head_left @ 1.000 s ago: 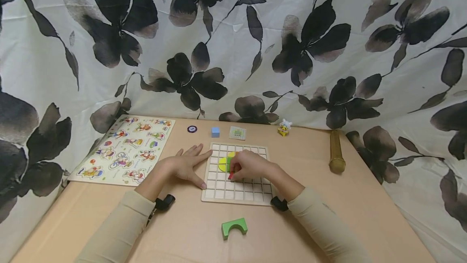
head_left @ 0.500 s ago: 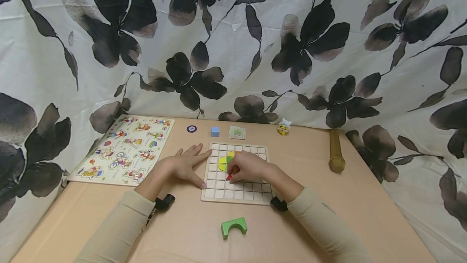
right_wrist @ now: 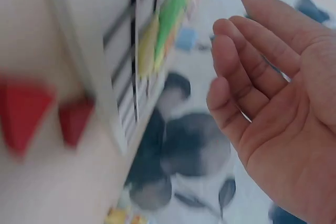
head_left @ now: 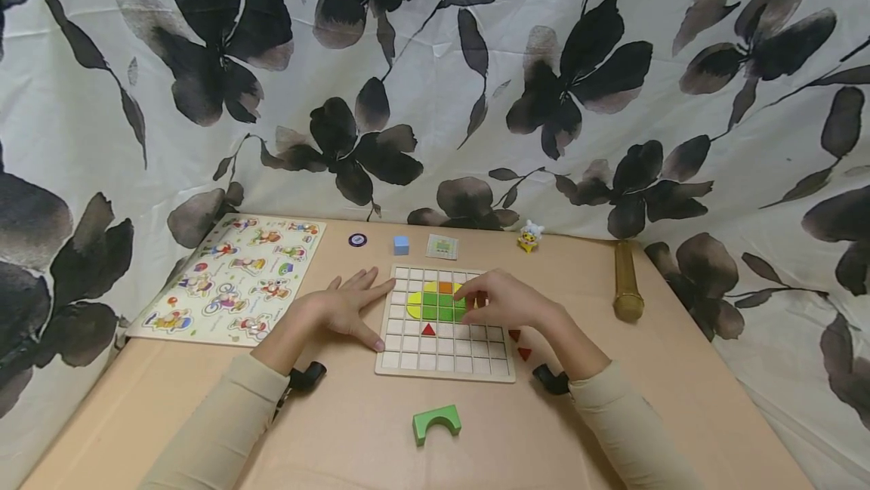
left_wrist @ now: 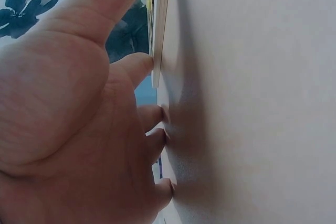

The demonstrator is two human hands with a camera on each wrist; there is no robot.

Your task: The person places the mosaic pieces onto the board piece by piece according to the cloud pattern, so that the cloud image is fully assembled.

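A white gridded wooden board (head_left: 408, 362) lies mid-table. Green square tiles (head_left: 438, 307), an orange tile (head_left: 445, 288) and yellow rounded pieces (head_left: 413, 306) form a cluster on it, with a red triangle (head_left: 428, 330) just below. My left hand (head_left: 343, 309) is spread on the table, thumb and index finger touching the board's left edge. Over the board's right part hovers my right hand (head_left: 506, 301), fingers loosely bent; its palm (right_wrist: 294, 129) shows nothing held in the right wrist view. Two red triangle pieces (head_left: 524, 354) lie beside the board's right edge, under my right wrist.
A green arch block (head_left: 436, 423) stands in front of the board. Behind it are a round dark disc (head_left: 357, 240), a blue cube (head_left: 401, 246), a small card (head_left: 442, 248) and a toy figure (head_left: 530, 236). A picture board (head_left: 234, 278) lies left, a brown cylinder (head_left: 627, 282) right.
My right hand has let go of the red triangle on the board and moved up and to the right, uncovering the tile cluster and the two loose triangles. My left hand has stayed put.
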